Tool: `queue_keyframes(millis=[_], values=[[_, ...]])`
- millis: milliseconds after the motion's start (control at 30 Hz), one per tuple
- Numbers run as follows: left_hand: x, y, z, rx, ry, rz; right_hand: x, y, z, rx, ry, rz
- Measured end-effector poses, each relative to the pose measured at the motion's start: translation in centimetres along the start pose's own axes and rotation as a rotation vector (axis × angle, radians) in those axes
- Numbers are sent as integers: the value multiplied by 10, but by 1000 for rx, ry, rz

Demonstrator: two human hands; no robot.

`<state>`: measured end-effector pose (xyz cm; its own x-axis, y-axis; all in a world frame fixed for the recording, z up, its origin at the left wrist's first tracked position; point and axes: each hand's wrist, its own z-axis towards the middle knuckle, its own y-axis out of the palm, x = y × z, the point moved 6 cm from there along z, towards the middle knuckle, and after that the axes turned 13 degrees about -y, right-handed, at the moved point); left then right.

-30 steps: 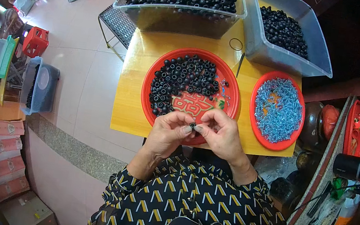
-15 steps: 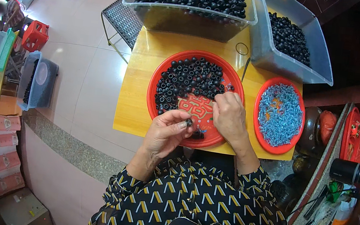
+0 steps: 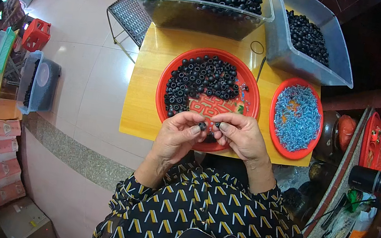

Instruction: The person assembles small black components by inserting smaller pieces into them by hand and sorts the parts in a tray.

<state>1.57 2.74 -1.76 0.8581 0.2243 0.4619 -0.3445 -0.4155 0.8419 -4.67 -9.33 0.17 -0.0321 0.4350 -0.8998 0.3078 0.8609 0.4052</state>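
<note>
Over the near edge of a round red tray (image 3: 253, 96), both hands meet with their fingertips close together. My left hand (image 3: 171, 138) pinches a small black hollow bead (image 3: 202, 126) between thumb and forefinger. A similar dark piece (image 3: 217, 124) shows between the thumb and fingers of my right hand (image 3: 246, 141); its exact shape is mostly hidden. Many black hollow beads (image 3: 206, 75) cover the far and left parts of the tray, leaving its printed pattern visible in the middle. A few more dark pieces lie near the tray's front, partly behind the fingers.
A red oval tray (image 3: 272, 129) of small bluish clear pieces (image 3: 300, 117) stands at right on the yellow table (image 3: 144, 83). Two clear bins, one behind (image 3: 194, 20) and one back right (image 3: 301, 61), hold black beads. A stool (image 3: 129, 15) adjoins the table's left side.
My right hand has come from the tray's right side toward my left hand, now with a dark piece in its fingers. My left hand stays nearly in place, still pinching its bead.
</note>
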Motion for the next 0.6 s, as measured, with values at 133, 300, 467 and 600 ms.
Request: queue_keyframes(millis=[133, 300, 467, 600], values=[[-1, 2, -3, 83, 18, 81, 2, 4, -1, 4, -32, 76], [-2, 2, -4, 96, 28, 104, 0, 10, -4, 8, -6, 156], [1, 2, -5, 100, 57, 132, 0, 15, -4, -32, -48, 174], [2, 4, -6, 90, 61, 136, -3, 17, -5, -24, -94, 143]])
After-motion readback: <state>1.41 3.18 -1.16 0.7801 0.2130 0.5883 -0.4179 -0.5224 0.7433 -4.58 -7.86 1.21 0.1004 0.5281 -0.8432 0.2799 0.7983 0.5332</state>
